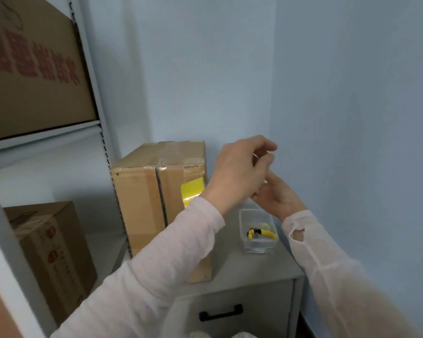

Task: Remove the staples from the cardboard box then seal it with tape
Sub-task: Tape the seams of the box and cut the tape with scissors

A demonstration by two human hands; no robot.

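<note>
The cardboard box (142, 191) stands upright on a grey cabinet, with clear tape along its top seam and a yellow strip (193, 191) on its front right side. My left hand (239, 169) is raised to the right of the box. Its fingertips are curled and pinch a tiny thin glinting piece that looks like a staple (256, 156). My right hand (277, 198) sits just below it, fingers relaxed and palm turned toward the left hand. Part of the box's lower right is hidden behind my left forearm.
A clear plastic tub (258, 240) holding yellow-handled pliers (261, 233) sits on the cabinet top (249, 267) right of the box. The cabinet has a drawer with a black handle (220, 313). Metal shelving (91, 76) on the left carries other cardboard boxes. Blue walls close off the corner.
</note>
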